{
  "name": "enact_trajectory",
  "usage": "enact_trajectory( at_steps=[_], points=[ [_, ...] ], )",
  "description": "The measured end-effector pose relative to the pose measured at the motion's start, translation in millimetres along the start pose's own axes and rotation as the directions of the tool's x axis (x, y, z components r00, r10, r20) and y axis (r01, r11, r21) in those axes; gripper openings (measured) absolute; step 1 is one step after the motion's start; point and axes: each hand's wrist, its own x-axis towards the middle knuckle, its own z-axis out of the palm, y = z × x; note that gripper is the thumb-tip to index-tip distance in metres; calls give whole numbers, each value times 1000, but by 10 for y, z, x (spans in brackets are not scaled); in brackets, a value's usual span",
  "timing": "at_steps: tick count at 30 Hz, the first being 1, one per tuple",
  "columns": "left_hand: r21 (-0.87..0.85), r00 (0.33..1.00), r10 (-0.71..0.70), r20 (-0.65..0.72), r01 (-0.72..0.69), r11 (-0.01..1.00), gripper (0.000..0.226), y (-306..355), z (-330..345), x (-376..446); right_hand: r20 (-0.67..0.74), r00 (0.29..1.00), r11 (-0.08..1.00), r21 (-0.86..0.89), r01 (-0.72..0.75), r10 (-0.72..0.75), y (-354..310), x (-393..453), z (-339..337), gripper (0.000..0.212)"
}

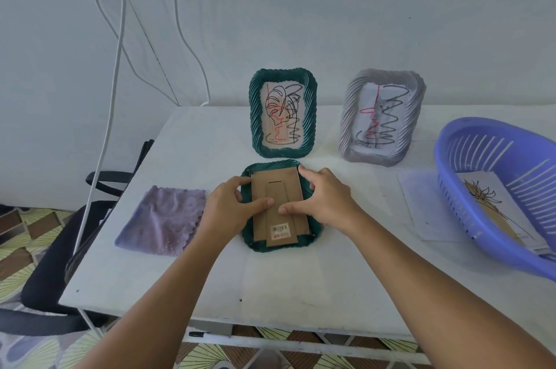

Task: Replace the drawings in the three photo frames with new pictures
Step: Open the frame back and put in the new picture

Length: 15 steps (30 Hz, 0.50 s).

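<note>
A green photo frame (pixel 282 245) lies face down in the middle of the white table, its brown cardboard back (pixel 278 188) with a stand flap facing up. My left hand (pixel 233 207) grips its left side with the thumb on the cardboard. My right hand (pixel 326 203) grips its right side, thumb pressed on the cardboard too. Behind it a second green frame (pixel 282 112) stands upright with a black and red drawing in it. To the right a grey frame (pixel 380 117) stands upright with a scribbled drawing.
A purple cloth (pixel 161 219) lies left of the flat frame. A blue plastic basket (pixel 493 185) at the right edge holds pictures (pixel 493 203). A white sheet (pixel 421 206) lies beside it. White cables (pixel 115 67) hang at left, above a black chair (pixel 60 263).
</note>
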Motion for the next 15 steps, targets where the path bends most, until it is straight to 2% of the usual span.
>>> enact_trajectory(
  at_steps=[8,15],
  points=[
    [22,1000,7,9,-7,1000,82,27,1,-1,64,998,997,-77,15,-10,-29,-9,-53,106],
    [28,1000,6,12,-6,1000,81,43,-8,-21,-5,999,998,-54,39,-40,9,-45,0,106]
  ],
)
